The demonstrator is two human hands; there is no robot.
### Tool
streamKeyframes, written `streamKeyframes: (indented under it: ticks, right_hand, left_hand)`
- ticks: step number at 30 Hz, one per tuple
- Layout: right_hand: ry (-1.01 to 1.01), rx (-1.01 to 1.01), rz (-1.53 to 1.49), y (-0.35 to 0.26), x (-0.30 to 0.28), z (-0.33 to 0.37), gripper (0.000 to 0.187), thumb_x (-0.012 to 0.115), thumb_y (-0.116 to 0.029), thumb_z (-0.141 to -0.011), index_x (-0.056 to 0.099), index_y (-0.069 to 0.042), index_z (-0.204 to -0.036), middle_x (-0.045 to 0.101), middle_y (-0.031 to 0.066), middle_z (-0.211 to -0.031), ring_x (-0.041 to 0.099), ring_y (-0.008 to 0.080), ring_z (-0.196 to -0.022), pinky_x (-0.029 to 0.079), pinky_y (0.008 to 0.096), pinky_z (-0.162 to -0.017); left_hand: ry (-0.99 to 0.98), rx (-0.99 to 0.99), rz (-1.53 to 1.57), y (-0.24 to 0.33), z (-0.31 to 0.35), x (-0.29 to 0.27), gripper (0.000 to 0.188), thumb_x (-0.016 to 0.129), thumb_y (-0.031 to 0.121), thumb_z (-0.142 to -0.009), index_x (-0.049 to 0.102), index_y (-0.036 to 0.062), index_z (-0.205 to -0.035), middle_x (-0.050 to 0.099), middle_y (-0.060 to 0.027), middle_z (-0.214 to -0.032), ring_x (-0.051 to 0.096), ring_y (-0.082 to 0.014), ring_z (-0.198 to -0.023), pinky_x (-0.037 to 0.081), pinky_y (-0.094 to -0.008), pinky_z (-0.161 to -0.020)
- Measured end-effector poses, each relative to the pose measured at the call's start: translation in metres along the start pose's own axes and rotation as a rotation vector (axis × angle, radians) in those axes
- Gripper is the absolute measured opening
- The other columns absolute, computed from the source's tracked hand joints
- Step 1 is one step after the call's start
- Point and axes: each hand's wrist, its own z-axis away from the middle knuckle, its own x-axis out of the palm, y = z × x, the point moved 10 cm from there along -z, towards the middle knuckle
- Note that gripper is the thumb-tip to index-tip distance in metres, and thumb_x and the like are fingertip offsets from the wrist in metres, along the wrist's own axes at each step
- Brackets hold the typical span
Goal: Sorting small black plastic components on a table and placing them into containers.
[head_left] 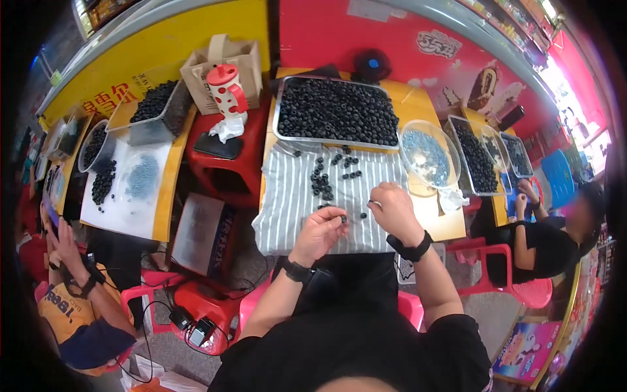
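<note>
My left hand [320,232] is closed, with a small black round piece [343,219] pinched between thumb and fingertips. To its right, my right hand [394,208] is closed too, its fingertips pressed together over the striped cloth; whatever they hold is too small to make out. Between the hands one loose black piece [363,215] lies on the grey-and-white striped cloth [281,219]. Farther up the cloth several more black pieces [321,186] are scattered. Beyond them stands a wide tray [277,117] heaped with the same pieces.
Right of the cloth, a see-through tub [403,153] holds tiny light-blue bits, beside a crumpled tissue [452,200]. At left a red stool [241,173] carries a phone [218,146], a spotted cup [226,91] and a paper bag [251,62]. Other people sit at tables on both sides.
</note>
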Motion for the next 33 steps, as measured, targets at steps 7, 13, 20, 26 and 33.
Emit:
streamKeyframes:
  ticks: [7,13,20,26,33]
  right_hand:
    - [0.061,0.229,-0.247,0.039,0.022,0.057,0.012,0.071,-0.011,-0.072,0.062,-0.005,-0.078,0.057,0.0128,-0.078,0.058,0.0348,-0.08,0.048,0.045,-0.069]
    - [0.074,0.092,-0.231,0.031,0.018,0.051,0.013,0.069,-0.008,-0.073,0.066,-0.006,-0.086,0.056,0.0128,-0.078,0.058,0.0341,-0.08,0.047,0.0439,-0.068]
    - [0.124,0.032,-0.271,0.027,0.023,0.052,0.013,0.069,0.0,-0.075,0.065,-0.003,-0.087,0.06,0.0092,-0.076,0.06,0.0262,-0.07,0.047,0.0357,-0.063]
    - [0.112,0.298,-1.212,0.001,0.033,0.053,0.01,0.072,0.0,-0.08,0.063,0.0,-0.082,0.064,0.0001,-0.078,0.059,0.0052,-0.072,0.046,0.0208,-0.064]
    - [0.183,0.195,-1.081,-0.012,0.038,0.049,0.013,0.073,0.004,-0.078,0.062,-0.001,-0.081,0.062,0.001,-0.08,0.058,0.0052,-0.072,0.046,0.0204,-0.063]
  left_hand:
    - [0.002,0.012,-0.081,0.001,-0.002,0.003,0.021,0.058,0.003,-0.093,0.06,-0.0033,-0.113,0.065,-0.0112,-0.101,0.063,-0.0197,-0.086,0.051,-0.0323,-0.079]
    - [0.036,-0.005,-0.117,0.001,-0.003,0.003,0.024,0.058,0.002,-0.093,0.061,-0.0042,-0.115,0.066,-0.0106,-0.099,0.064,-0.0188,-0.086,0.052,-0.0312,-0.078]
    - [0.004,-0.017,-0.127,-0.001,-0.002,0.003,0.023,0.057,0.002,-0.093,0.06,-0.0049,-0.115,0.065,-0.0125,-0.102,0.063,-0.0211,-0.087,0.052,-0.0316,-0.08]
    - [-0.022,-0.014,-0.082,-0.004,-0.002,0.003,0.023,0.058,0.001,-0.093,0.06,-0.0039,-0.115,0.066,-0.0114,-0.102,0.064,-0.0188,-0.089,0.052,-0.0304,-0.08]
    - [-0.012,0.023,-0.08,-0.001,-0.002,0.005,0.022,0.059,-0.002,-0.092,0.062,-0.0041,-0.113,0.066,-0.0106,-0.104,0.065,-0.0186,-0.095,0.054,-0.03,-0.085]
